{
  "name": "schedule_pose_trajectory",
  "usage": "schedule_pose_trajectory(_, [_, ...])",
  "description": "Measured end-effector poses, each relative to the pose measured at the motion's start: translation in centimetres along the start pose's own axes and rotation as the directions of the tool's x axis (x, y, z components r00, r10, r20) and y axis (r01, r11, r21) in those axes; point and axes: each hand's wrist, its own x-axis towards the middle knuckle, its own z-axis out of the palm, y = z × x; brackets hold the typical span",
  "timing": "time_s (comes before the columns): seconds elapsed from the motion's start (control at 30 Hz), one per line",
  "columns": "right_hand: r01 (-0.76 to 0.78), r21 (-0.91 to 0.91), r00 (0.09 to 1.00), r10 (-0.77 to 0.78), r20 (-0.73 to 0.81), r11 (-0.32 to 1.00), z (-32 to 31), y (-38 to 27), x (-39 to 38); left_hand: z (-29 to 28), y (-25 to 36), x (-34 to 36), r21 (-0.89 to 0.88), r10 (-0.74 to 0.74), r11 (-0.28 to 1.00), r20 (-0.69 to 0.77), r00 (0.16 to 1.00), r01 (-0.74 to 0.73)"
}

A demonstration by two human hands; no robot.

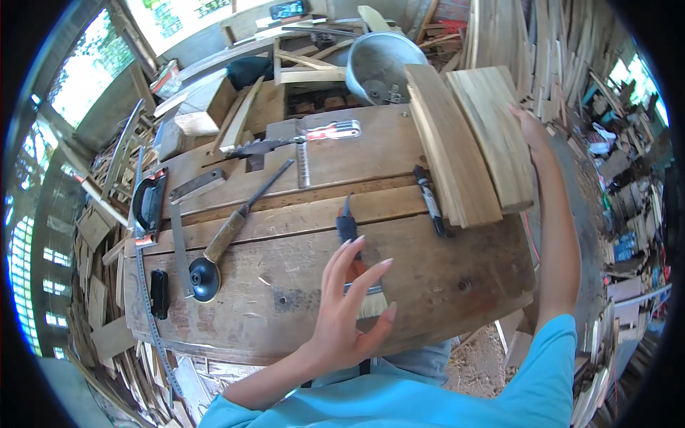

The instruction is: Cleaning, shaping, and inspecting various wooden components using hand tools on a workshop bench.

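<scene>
Left hand (346, 314) spread loose, fingers over a flat pale-bristled paintbrush with dark handle (354, 265) lying on the worn wooden workbench (285, 285); light, stiff handle, soft bristles, best gripped mid-handle. Right hand (529, 128), at 2 o'clock, rests flat on curved pale wooden boards (467, 143)

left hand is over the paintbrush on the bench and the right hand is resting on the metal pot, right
Not quite. In the head view the right hand rests on the curved wooden boards, not the metal pot. The left hand is over the paintbrush on the bench, as you say.
</scene>
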Motion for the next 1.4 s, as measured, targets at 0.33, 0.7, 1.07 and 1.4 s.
schedule_pose_trajectory(0.33, [0.118, -0.497, 0.983, -0.171, -0.063, 0.860, 0.5, -0.5, -1.1, 1.0, -0.1, 9.7, 0.016, 0.317, 0.948, 0.078, 0.945, -0.319])
schedule_pose_trajectory(0.7, [0.209, -0.437, 0.969, -0.244, -0.026, 0.875, 0.9, 0.6, -3.0, 9.1, -3.7, 19.6, -0.338, -0.136, 0.928, 0.075, 0.988, 0.154])
schedule_pose_trajectory(1.07, [0.260, -0.280, 0.966, -0.247, 0.083, 0.924, 1.8, 0.5, -5.2, 14.2, -4.5, 22.4, -0.380, -0.284, 0.876, 0.093, 0.954, 0.298])
schedule_pose_trajectory(1.4, [0.243, -0.217, 0.968, -0.222, 0.118, 0.945, 3.3, 0.0, -6.1, 14.8, -4.7, 21.9, -0.405, -0.219, 0.884, 0.086, 0.972, 0.235])
